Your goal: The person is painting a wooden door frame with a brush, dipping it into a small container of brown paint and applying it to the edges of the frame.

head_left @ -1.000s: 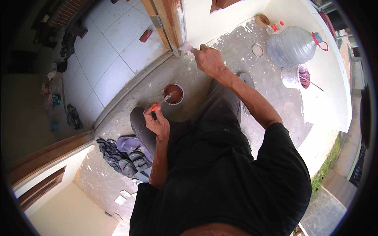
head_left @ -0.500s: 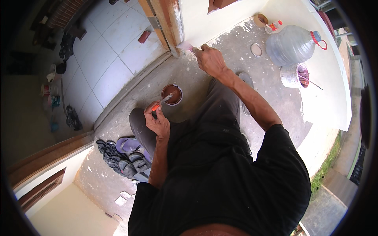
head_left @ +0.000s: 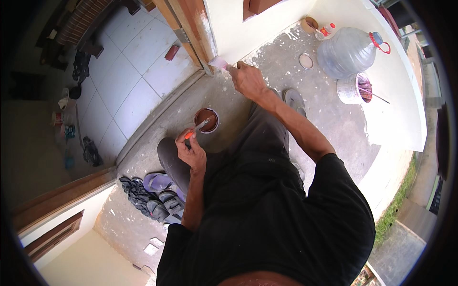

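Note:
My right hand (head_left: 250,82) is closed around a flat, pale pinkish scraper (head_left: 218,62). Its wide end lies at the foot of the wooden door frame (head_left: 203,34), where frame, wall and floor meet. Nearer to me, my left hand (head_left: 192,153) grips a small putty knife (head_left: 202,125) by its orange and black handle. The narrow metal blade, smeared at the tip, hovers over an open round can (head_left: 218,124) of brown paste or paint on the floor. Whether the blade touches the can's contents, I cannot tell.
Along the right wall stand a big clear water jug (head_left: 348,52), a white bucket (head_left: 347,90) with a stick, a small bottle (head_left: 326,30) and a round lid (head_left: 306,61). Sandals (head_left: 162,183) lie beside my left knee. A raised threshold (head_left: 157,112) borders the tiled room.
The scraper in my right hand has come slightly lower on the frame's foot. My left hand stays over the can with the putty knife. The whole view has shifted a little.

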### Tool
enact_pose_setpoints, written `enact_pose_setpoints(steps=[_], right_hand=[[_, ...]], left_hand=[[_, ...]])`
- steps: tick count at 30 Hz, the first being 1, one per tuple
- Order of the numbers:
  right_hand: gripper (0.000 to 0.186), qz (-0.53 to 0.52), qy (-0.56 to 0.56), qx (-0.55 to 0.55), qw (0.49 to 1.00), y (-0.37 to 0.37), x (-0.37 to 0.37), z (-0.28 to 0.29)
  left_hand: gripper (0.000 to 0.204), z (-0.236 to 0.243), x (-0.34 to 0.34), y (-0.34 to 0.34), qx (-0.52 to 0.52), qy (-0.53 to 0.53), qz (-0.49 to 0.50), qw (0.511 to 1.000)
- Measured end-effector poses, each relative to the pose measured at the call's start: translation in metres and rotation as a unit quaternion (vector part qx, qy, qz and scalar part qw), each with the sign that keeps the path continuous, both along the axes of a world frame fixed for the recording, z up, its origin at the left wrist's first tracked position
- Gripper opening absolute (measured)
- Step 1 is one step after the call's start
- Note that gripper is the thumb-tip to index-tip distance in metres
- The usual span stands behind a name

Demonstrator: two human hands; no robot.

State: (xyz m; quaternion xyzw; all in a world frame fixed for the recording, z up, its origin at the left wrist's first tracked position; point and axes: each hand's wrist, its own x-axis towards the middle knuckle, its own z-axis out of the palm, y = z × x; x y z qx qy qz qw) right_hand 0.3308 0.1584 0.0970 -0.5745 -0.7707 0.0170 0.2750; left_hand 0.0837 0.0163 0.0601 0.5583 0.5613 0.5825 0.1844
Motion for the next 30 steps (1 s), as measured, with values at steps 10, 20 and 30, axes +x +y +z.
enact_pose_setpoints(steps=[10,20,30], right_hand=[[0.022,0.030,-0.018,-0.002,0.999,0.018,0.014,0.014],[0.024,0.028,-0.024,-0.038,0.999,0.017,0.004,0.001],[0.022,0.048,-0.041,-0.046,0.997,0.026,0.006,-0.008]], left_hand=[[0.011,-0.002,-0.002,-0.001,0.019,0.022,0.005,1.000],[0.010,0.000,0.001,0.000,0.021,0.016,0.007,1.000],[0.010,0.004,0.008,0.004,0.015,0.008,-0.001,1.000]])
